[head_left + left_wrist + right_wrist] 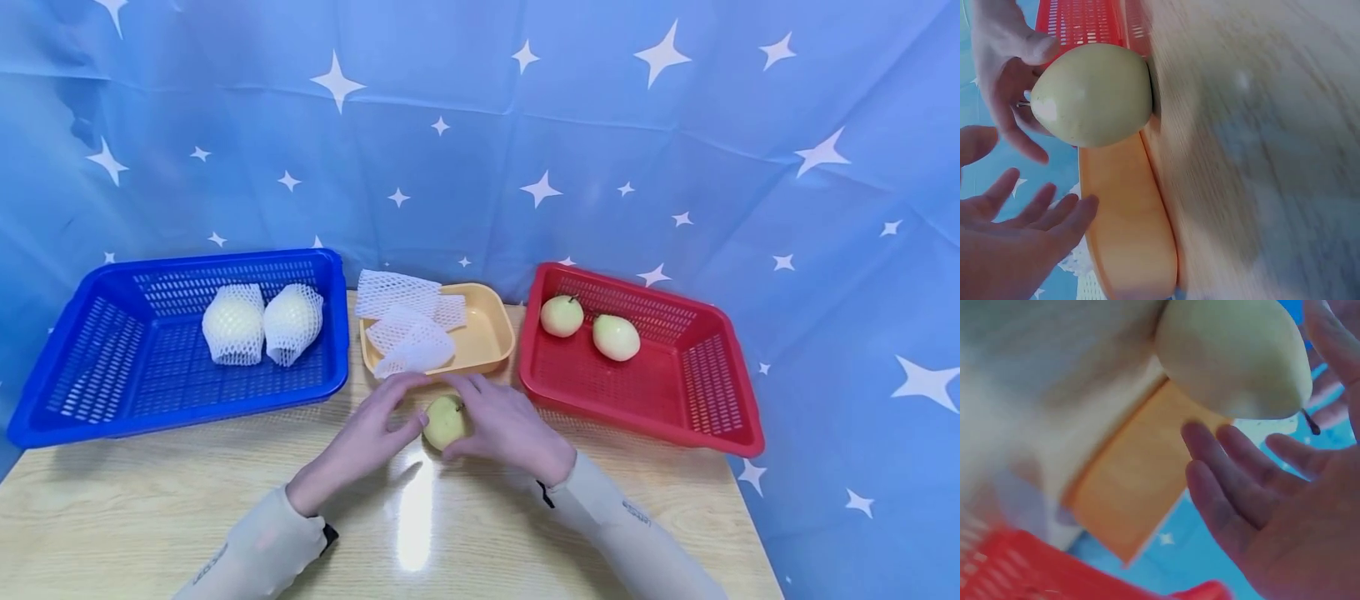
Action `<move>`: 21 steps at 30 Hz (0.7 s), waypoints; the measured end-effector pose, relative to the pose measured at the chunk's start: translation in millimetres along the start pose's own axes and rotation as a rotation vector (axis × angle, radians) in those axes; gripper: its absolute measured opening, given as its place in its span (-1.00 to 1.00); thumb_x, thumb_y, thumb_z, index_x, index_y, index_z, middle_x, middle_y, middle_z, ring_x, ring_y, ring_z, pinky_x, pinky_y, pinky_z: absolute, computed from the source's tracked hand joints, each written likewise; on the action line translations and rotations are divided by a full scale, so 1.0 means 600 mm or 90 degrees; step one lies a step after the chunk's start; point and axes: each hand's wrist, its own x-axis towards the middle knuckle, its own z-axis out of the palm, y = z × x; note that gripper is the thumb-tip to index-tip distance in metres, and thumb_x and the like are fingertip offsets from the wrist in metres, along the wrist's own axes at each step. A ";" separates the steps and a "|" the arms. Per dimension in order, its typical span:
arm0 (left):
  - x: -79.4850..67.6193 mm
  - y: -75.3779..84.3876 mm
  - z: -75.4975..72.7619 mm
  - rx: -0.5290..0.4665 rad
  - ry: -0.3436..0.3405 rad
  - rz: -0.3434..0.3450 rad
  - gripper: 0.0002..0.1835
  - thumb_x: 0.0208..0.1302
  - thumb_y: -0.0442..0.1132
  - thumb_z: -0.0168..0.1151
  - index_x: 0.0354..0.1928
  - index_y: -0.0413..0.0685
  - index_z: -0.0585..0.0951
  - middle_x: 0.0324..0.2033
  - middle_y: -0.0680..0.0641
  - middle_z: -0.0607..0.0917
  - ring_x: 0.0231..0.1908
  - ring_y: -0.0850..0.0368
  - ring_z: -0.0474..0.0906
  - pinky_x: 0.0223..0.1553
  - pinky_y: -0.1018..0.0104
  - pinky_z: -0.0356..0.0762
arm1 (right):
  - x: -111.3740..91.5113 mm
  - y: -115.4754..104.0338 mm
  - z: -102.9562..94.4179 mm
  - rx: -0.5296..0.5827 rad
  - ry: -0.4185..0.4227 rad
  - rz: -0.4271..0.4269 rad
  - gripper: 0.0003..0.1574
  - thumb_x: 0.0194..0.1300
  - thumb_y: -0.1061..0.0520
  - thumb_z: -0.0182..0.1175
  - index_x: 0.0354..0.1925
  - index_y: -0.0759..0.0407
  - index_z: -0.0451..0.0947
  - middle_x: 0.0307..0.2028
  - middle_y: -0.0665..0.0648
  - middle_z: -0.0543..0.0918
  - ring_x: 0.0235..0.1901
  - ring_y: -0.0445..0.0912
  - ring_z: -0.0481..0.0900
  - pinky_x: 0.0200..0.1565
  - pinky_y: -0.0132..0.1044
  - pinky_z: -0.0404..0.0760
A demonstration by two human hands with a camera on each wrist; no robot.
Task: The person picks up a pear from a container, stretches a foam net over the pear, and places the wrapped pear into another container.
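Observation:
A pale green pear [446,423] with a dark stem rests on the table between the two hands. On its left side is my left hand [372,428], its fingers loosely bent and its thumb tip close to the fruit. In the left wrist view a gap shows between those fingers and the pear [1092,95]. My right hand [504,423] arches over the other side near the stem. The right wrist view shows its fingers [1229,494] spread and relaxed beside the pear [1235,356]; whether any fingertip touches it I cannot tell.
Just behind the hands, a yellow tray [487,333] holds several white foam net sleeves [412,337]. At left, a blue basket [172,400] contains two net-wrapped pears [234,323]. A red basket [645,392] at right has two bare pears [617,337]. A starry blue cloth [480,150] hangs behind.

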 end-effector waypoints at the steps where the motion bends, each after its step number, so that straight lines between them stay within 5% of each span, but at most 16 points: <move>1: 0.000 0.000 0.002 0.007 -0.011 0.002 -0.42 0.38 -0.29 0.35 0.40 -0.10 0.45 0.39 -0.14 0.46 0.38 -0.15 0.40 0.30 -0.15 0.46 | -0.006 0.005 0.002 0.028 0.004 0.008 0.29 -0.04 -0.35 0.61 0.53 -0.10 0.23 0.24 0.00 0.51 0.04 -0.12 0.59 -0.04 -0.09 0.67; 9: 0.001 0.002 0.016 0.051 -0.091 -0.062 -0.37 0.31 -0.34 0.41 0.38 -0.20 0.43 0.19 -0.25 0.49 0.15 -0.19 0.54 0.13 -0.10 0.59 | -0.035 0.027 0.029 0.134 0.031 0.025 0.05 0.07 -0.17 0.61 0.40 0.08 0.36 0.18 0.06 0.56 0.01 -0.08 0.63 -0.04 -0.20 0.69; 16: 0.006 0.005 0.020 0.035 -0.101 -0.094 -0.46 0.31 -0.40 0.39 0.30 -0.25 0.45 0.08 -0.19 0.49 0.09 -0.09 0.59 0.11 0.01 0.63 | -0.030 0.030 0.042 0.172 0.033 0.025 -0.07 0.16 -0.02 0.58 0.37 0.17 0.39 0.17 0.10 0.57 0.04 -0.09 0.64 0.03 -0.27 0.67; 21: 0.003 0.010 0.015 0.068 -0.097 -0.104 -0.40 0.34 -0.24 0.40 0.36 -0.22 0.45 0.20 -0.21 0.57 0.15 -0.16 0.58 0.15 -0.08 0.58 | -0.035 0.034 0.040 0.185 0.029 0.013 -0.04 0.18 0.00 0.57 0.42 0.14 0.35 0.23 0.09 0.54 0.11 -0.09 0.61 0.11 -0.25 0.65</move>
